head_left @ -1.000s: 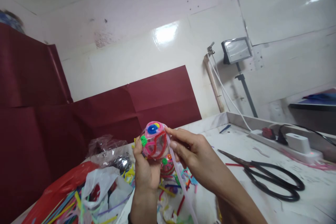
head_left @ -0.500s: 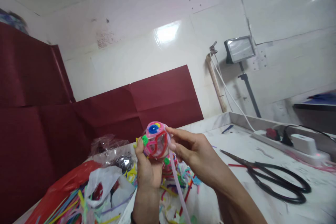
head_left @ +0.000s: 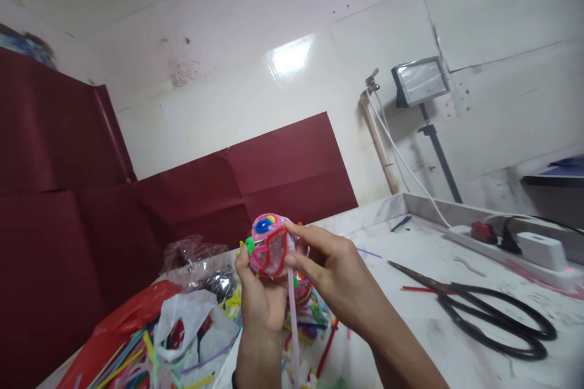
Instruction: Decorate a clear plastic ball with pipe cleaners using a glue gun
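A clear, rounded plastic piece covered with coloured pipe cleaners [head_left: 269, 249] is held up over the table, showing a blue coil, red and pink loops and a green knot. My left hand [head_left: 261, 307] wraps it from the left and below, with the thumb along its side. On its right side, my right hand [head_left: 326, 261] pinches a pale lilac pipe cleaner [head_left: 294, 328] against the surface between thumb and index finger. The strip's long end hangs down toward the table. Behind my hands, more colourful pipe-cleaner work [head_left: 303, 293] is partly hidden.
Black-handled scissors [head_left: 493, 316] lie at the right, over a red pipe cleaner. A power strip [head_left: 515, 249] with plugs runs along the tray's edge. Plastic bags [head_left: 185, 319] and loose pipe cleaners [head_left: 123, 358] fill the left. A lamp [head_left: 420, 82] stands behind.
The right thumb and fingers have shifted slightly left along the piece, and the strip's hanging end has swung left to hang straighter. The view has shifted slightly.
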### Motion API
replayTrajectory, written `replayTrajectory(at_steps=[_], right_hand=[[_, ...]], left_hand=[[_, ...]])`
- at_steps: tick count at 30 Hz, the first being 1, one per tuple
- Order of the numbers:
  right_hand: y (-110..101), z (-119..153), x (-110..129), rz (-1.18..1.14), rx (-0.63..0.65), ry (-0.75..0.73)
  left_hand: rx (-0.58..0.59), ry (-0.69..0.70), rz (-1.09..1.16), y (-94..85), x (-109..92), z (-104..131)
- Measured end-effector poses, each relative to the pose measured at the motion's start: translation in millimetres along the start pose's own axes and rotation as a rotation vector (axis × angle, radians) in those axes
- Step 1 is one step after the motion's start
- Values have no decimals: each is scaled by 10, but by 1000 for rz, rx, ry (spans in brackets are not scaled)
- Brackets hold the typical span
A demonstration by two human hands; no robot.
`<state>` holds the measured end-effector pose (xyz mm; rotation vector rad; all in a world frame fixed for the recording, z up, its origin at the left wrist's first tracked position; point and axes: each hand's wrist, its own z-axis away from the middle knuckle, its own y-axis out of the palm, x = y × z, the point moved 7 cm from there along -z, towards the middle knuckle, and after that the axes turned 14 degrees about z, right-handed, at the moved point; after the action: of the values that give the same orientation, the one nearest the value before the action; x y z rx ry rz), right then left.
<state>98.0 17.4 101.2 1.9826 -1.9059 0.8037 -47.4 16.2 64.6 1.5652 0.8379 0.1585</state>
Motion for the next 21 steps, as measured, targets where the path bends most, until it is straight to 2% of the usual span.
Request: replayTrajectory(at_steps=[9,21], right_hand=[[15,3,26,55,24,-34],[22,19,75,291,-98,-183]], left_hand=[[-9,-16,1,18,7,53],[-137,-20,18,104,37,175]])
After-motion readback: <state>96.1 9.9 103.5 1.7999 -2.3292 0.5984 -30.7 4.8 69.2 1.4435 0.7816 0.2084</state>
